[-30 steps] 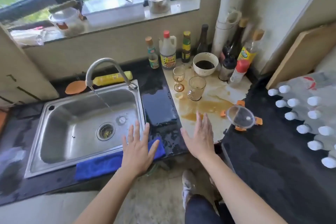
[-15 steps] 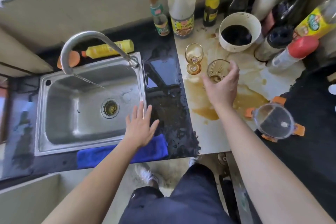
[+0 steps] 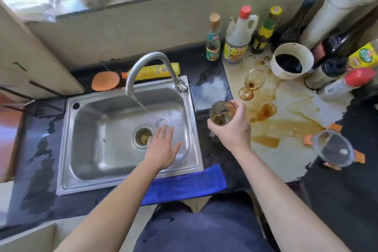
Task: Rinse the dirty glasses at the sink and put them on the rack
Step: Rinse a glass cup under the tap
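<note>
My right hand (image 3: 232,129) grips a brown-stained glass mug (image 3: 222,112), lifted off the counter just right of the steel sink (image 3: 86,116). A stained wine glass (image 3: 252,86) stands upright on the pale board behind it, amid a brown spill (image 3: 280,122). My left hand (image 3: 163,147) hovers open, fingers spread, over the right half of the basin near the drain (image 3: 143,136). Water runs from the curved faucet (image 3: 143,65) into the basin. No rack is in view.
A blue cloth (image 3: 188,184) lies along the sink's front edge. Sauce bottles (image 3: 237,37) and a white bowl of dark liquid (image 3: 291,63) line the back wall. A clear lid with orange clips (image 3: 334,150) rests at right. A yellow bottle (image 3: 157,69) lies behind the faucet.
My right hand has taken hold of the mug and carried it left off the board toward the sink. My left hand has moved from the sink's front edge to over the basin.
</note>
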### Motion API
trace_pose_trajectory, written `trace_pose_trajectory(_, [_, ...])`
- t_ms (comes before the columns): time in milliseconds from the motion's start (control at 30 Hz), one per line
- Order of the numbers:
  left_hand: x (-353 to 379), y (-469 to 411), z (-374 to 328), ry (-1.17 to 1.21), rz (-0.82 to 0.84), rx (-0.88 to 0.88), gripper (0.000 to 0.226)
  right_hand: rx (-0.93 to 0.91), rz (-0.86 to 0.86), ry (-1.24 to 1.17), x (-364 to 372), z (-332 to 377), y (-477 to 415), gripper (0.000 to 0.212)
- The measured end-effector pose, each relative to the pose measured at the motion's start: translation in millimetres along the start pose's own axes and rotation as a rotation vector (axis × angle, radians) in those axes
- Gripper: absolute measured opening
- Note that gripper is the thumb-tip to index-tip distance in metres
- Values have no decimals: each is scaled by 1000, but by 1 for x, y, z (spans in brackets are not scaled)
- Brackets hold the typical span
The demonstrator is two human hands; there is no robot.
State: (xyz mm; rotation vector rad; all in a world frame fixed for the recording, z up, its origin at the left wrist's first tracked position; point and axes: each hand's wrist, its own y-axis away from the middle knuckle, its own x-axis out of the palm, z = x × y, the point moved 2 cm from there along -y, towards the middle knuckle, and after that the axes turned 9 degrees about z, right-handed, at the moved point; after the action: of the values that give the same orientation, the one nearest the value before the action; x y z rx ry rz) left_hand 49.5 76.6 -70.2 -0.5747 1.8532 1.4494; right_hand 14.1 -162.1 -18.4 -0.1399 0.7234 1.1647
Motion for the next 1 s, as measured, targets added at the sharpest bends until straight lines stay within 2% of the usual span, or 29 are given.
trace_pose_trajectory(233, [-34,14,136,74,-108,-13,71,-23,184,-17,113,96,14,88])
trace_pose_trajectory(400, [-45,15,191,125,-156,25,73,-32,171,-15,161,139,17,91])
trace_pose_trajectory(633, [-52,-3,194,417,-158,73,72,-55,170,21,178,161,13,81])
trace_pose_trajectory(867, [-51,-23,179,283,-126,216,87,-20,233,-38,177,159,1,77])
trace_pose_trajectory(1000, [-50,-34,174,289,-143,250,94,35,259,-143,177,155,-3,75])
